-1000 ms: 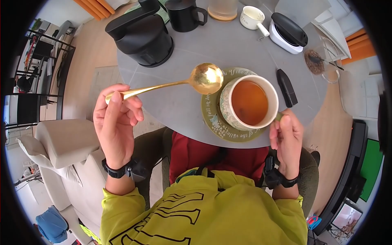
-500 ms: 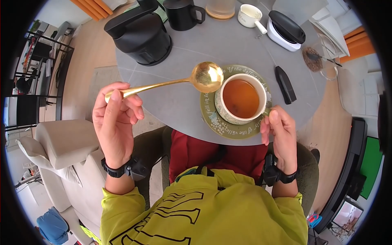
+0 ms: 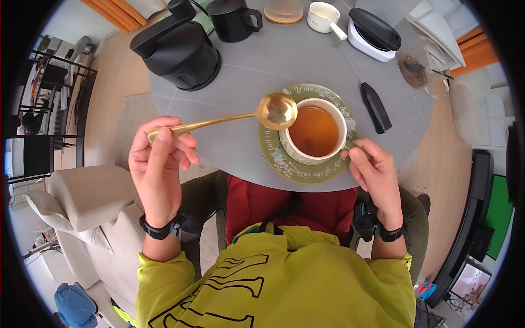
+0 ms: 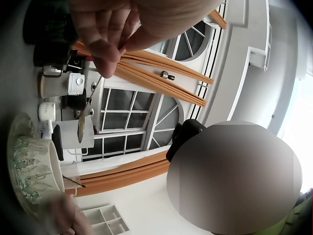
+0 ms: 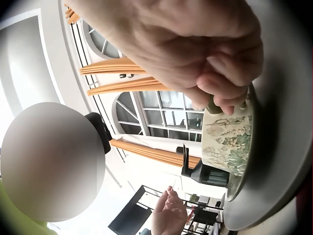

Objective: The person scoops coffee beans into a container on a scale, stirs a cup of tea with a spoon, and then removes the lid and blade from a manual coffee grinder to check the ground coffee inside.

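Observation:
A gold spoon (image 3: 277, 111) is pinched near its handle end by the left hand (image 3: 159, 169). Its bowl hangs above the left rim of a cup of amber liquid (image 3: 314, 131). Thumb and fingers of the right hand (image 3: 376, 174) hold the cup's green handle. The cup stands on a green saucer (image 3: 306, 176) with white lettering. In the right wrist view, the cup's flowered side (image 5: 227, 139) shows beside the right hand (image 5: 195, 54). The left wrist view shows the spoon (image 4: 82, 126) below the left hand (image 4: 110, 34).
On the grey table (image 3: 240, 150) stand a black kettle (image 3: 183, 57), a black mug (image 3: 232, 22), a small white cup (image 3: 322, 17) and a white device with a black top (image 3: 374, 34). A black object (image 3: 375, 108) lies right of the saucer, near a clear jug (image 3: 415, 71).
The cup has come down and left onto the saucer with the right hand still at its handle. The left hand and spoon have shifted slightly, and the whole table view has moved left.

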Demonstrator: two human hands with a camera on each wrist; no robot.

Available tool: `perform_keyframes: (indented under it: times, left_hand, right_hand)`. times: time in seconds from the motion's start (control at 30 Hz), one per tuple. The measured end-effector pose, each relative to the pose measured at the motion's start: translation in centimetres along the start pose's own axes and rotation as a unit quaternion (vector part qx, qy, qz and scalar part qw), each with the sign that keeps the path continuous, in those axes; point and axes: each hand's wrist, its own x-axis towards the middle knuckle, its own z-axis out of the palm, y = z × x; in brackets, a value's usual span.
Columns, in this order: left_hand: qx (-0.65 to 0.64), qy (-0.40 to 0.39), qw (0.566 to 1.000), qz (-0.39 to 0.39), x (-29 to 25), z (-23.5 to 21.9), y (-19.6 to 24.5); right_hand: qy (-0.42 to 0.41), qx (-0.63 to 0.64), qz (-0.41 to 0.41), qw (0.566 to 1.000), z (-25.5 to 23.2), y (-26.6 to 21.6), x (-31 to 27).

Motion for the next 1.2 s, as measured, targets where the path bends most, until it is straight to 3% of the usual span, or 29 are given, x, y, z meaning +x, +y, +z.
perform_keyframes:
  times: [0.07, 0.17, 0.37, 0.57, 0.7, 0.87, 0.93, 1.03, 1.1, 1.17, 1.2]
  left_hand:
    - [0.021, -0.027, 0.999, 0.001, -0.2, 0.2, -0.3]
    - [0.057, -0.034, 0.998, 0.006, -0.6, 1.4, -0.4]
    - [0.143, -0.003, 0.987, 0.068, -0.7, 4.5, -0.5]
    - [0.229, -0.075, 0.969, 0.054, -1.0, 7.3, -1.2]
    - [0.165, -0.072, 0.982, 0.048, -0.7, 8.9, -2.2]
    - [0.191, -0.03, 0.976, 0.104, -0.5, 9.7, -2.8]
    - [0.331, -0.009, 0.922, 0.203, -0.7, 9.4, -2.3]
    - [0.39, -0.004, 0.89, 0.237, -1.0, 8.8, -1.4]
    - [0.402, -0.01, 0.885, 0.233, -1.3, 8.6, -0.7]
    - [0.368, -0.033, 0.916, 0.156, -1.6, 8.6, -0.4]
    - [0.369, -0.032, 0.916, 0.156, -1.6, 8.6, -0.5]
  right_hand:
    - [0.047, -0.049, -0.055, 0.996, 0.3, -0.1, -0.2]
    - [0.074, -0.06, -0.072, 0.993, -0.2, -1.3, -1.0]
    - [0.046, -0.089, -0.107, 0.989, -2.7, -1.1, -2.7]
    - [0.021, -0.113, -0.11, 0.987, -5.2, -0.8, -4.5]
    - [0.011, -0.094, -0.126, 0.988, -5.8, -0.4, -4.6]
    - [-0.005, -0.078, -0.145, 0.986, -6.3, -0.6, -4.8]
    - [-0.011, -0.073, -0.15, 0.986, -6.7, -0.7, -5.0]
    - [-0.018, -0.058, -0.156, 0.986, -7.0, -0.7, -4.9]
    - [-0.022, -0.049, -0.16, 0.986, -7.2, -0.6, -4.8]
    - [-0.024, -0.034, -0.151, 0.988, -7.3, -0.6, -4.7]
    - [-0.025, -0.034, -0.152, 0.988, -7.4, -0.5, -4.7]
